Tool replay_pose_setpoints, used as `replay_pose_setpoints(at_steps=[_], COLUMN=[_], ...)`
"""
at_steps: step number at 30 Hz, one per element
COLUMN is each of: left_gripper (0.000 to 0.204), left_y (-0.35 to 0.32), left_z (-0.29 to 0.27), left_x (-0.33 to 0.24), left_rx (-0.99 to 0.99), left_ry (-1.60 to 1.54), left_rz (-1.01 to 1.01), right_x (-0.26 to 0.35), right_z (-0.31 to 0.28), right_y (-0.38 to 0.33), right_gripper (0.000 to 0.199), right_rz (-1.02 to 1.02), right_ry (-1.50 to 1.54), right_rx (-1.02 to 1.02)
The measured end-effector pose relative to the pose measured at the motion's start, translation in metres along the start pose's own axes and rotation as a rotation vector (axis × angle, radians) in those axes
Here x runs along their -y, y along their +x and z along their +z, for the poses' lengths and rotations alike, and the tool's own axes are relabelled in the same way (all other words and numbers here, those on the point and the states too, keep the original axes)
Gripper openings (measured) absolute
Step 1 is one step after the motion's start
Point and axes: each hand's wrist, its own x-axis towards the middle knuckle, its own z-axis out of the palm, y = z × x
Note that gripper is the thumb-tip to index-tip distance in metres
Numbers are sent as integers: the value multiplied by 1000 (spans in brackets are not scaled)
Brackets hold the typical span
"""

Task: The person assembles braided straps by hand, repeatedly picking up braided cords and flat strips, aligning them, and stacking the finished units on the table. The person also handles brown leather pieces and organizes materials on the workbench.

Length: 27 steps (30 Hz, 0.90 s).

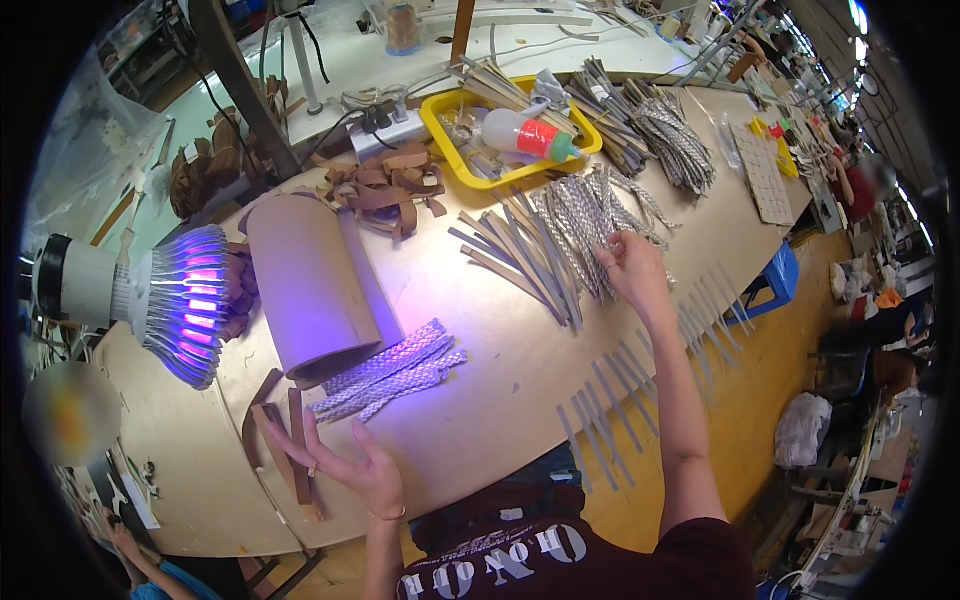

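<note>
My right hand (632, 268) reaches out to the pile of grey braided strips (585, 225) in the middle of the wooden table (500, 370), its fingers pinching at a strip's end. My left hand (350, 462) hovers open, palm up, near the table's front edge, just below a small stack of braided strips (390, 372) lit purple. Brown flat strips (285, 440) lie under its fingertips. A rolled brown sheet (312, 285) lies beside the purple-lit stack.
A lamp (180, 300) glowing purple stands at the left. A yellow tray (505, 135) with a white bottle is at the back. Brown strap loops (390, 185) lie near it. Grey strips (620, 395) hang along the table's right edge. More braided bundles (670, 135) are far right.
</note>
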Motion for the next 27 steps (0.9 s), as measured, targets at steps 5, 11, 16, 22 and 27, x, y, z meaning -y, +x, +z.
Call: replay_pose_setpoints(at_steps=[5,11,16,22,27], left_gripper=[44,35,35,36,50], left_y=[2,-4,-5,11,17], left_z=[-7,-9,-15,4,19], left_x=[-5,-7,-12,-49,-71], left_rx=[7,74,230,780,820], left_ry=[57,32,-172,-1029,-1368], left_rz=[99,115,132,-468,-742], right_x=[-5,-15,-8,42,91], right_z=[15,26,-7,-40,-9], right_y=[-5,3,-11,-76,-130], right_gripper=[28,27,32,26,27], right_rz=[-146,-215,13,-46,-25], right_ry=[-205,-322,318,896,1022], right_rx=[-68,-180,-15,629,1095])
